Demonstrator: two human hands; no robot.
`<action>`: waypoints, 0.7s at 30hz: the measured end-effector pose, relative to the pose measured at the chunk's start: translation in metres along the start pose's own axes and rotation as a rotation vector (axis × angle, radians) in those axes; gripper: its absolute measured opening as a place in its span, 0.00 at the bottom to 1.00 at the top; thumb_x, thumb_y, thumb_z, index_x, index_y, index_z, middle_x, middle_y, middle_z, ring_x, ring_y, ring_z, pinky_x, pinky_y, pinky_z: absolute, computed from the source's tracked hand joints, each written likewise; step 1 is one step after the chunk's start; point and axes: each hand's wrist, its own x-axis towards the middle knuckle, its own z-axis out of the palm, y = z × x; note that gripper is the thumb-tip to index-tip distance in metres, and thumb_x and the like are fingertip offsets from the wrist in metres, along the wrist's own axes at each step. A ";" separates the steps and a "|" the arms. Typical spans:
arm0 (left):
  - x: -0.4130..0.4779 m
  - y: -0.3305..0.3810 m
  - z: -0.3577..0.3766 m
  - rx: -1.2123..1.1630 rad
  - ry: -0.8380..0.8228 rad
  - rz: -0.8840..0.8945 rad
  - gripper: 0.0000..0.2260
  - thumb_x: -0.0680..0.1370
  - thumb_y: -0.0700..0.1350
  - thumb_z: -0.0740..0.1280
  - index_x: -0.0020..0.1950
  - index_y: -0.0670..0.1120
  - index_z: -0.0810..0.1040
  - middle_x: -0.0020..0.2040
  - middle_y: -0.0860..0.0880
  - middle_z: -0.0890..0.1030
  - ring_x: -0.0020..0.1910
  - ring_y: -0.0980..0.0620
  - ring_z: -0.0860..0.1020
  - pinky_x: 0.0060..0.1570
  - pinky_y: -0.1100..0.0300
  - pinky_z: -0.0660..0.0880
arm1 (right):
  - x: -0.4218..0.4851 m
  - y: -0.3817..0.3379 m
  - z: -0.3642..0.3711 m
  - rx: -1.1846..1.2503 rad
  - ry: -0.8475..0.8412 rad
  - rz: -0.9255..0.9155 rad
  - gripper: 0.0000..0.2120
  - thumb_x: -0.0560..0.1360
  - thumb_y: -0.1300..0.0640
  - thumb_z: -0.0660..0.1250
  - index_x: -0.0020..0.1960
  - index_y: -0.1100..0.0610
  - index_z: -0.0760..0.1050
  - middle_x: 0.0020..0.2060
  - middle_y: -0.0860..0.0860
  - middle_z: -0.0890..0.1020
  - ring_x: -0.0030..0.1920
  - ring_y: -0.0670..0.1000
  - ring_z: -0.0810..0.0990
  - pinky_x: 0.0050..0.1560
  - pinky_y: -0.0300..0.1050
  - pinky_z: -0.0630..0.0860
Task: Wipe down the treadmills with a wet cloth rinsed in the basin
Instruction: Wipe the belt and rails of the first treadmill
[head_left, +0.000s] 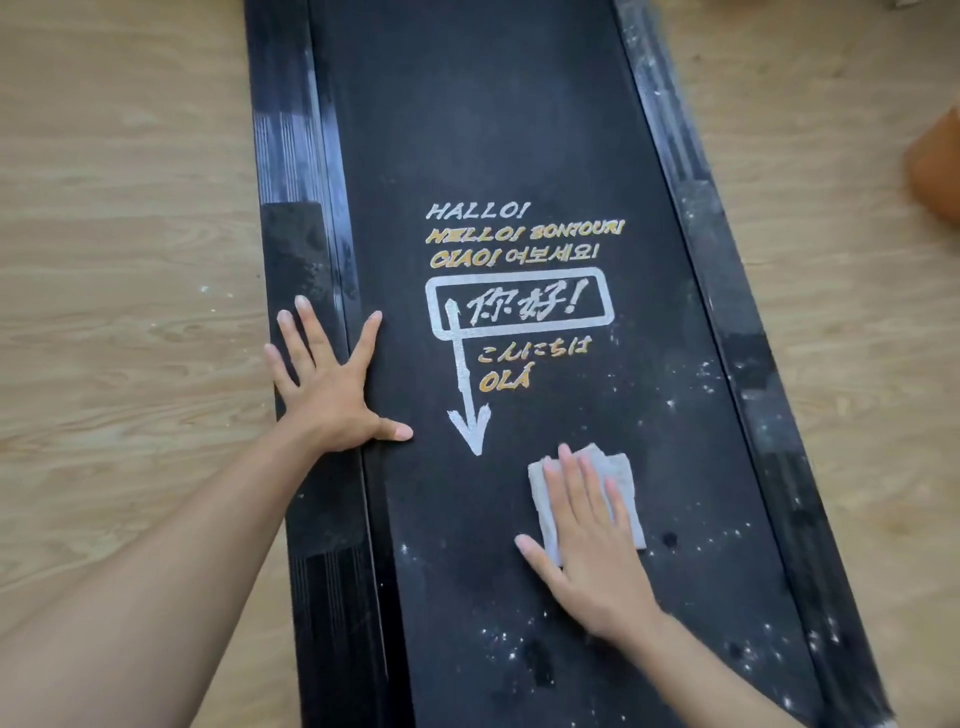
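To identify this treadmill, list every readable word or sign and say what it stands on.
All printed on the treadmill belt:
"HALLO!"
"HELLO! BONJOUR!"
"CIAO! 여보세요!"
"你好!" in a white frame with a downward arrow
"こんにちは"
"OLÁ"
No brand or number shows.

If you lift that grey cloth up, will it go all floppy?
Probably floppy: the cloth is folded with soft, rumpled edges, so it would likely droop. It looks thin, so probably light. Under the flat right hand it should slide across the belt.
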 end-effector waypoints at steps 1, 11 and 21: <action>0.000 0.000 0.000 0.001 0.002 -0.004 0.68 0.59 0.73 0.78 0.77 0.68 0.26 0.69 0.38 0.13 0.70 0.36 0.16 0.75 0.34 0.29 | 0.013 0.005 -0.003 0.000 0.002 0.009 0.40 0.83 0.30 0.44 0.86 0.51 0.37 0.85 0.47 0.36 0.85 0.51 0.36 0.83 0.58 0.41; 0.010 -0.004 0.011 -0.028 0.026 0.012 0.67 0.59 0.73 0.79 0.75 0.71 0.26 0.69 0.40 0.13 0.70 0.39 0.15 0.75 0.36 0.28 | 0.314 0.058 -0.121 -0.093 0.191 0.054 0.44 0.79 0.26 0.44 0.87 0.51 0.45 0.86 0.50 0.47 0.85 0.51 0.43 0.84 0.59 0.43; 0.001 0.000 0.004 -0.028 0.004 -0.007 0.67 0.59 0.73 0.78 0.75 0.70 0.25 0.68 0.41 0.12 0.70 0.38 0.15 0.75 0.34 0.29 | -0.014 0.088 -0.008 -0.137 -0.035 -0.118 0.44 0.83 0.28 0.48 0.86 0.57 0.43 0.86 0.55 0.41 0.85 0.60 0.45 0.82 0.59 0.42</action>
